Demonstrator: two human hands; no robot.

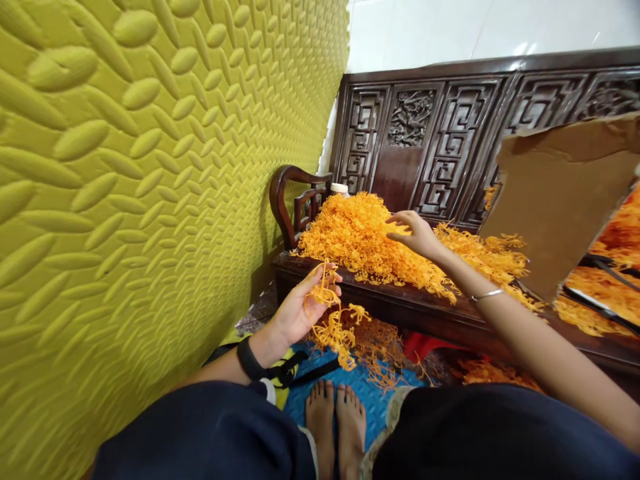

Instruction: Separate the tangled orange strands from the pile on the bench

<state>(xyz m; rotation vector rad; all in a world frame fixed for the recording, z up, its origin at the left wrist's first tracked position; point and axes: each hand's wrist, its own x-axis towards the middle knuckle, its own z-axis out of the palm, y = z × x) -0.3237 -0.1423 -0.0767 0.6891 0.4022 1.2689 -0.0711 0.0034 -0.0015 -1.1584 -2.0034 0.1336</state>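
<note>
My left hand (pixel 303 307), with a dark band at the wrist, is closed on a few orange stringy plastic pieces (pixel 340 333). They dangle from the fingers and thumb, with curled, flower-like ends. On the dark wooden bench lies a large heap of similar orange pieces (pixel 355 230). Just above the right part of this heap is my right hand (pixel 413 232), a thin silver bangle on its forearm. Its thumb and fingers are apart, and nothing shows between them. Whether the fingertips touch the heap I cannot tell.
A carved dark wooden bench (pixel 340 270) stands against a white tiled wall. Torn brown cardboard (pixel 565 193) leans at the right, with more orange pieces (pixel 585 303) beside it. A yellow textured foam mat (pixel 150 200) rises at the left. A white-lidded jar (pixel 340 189) stands behind the heap.
</note>
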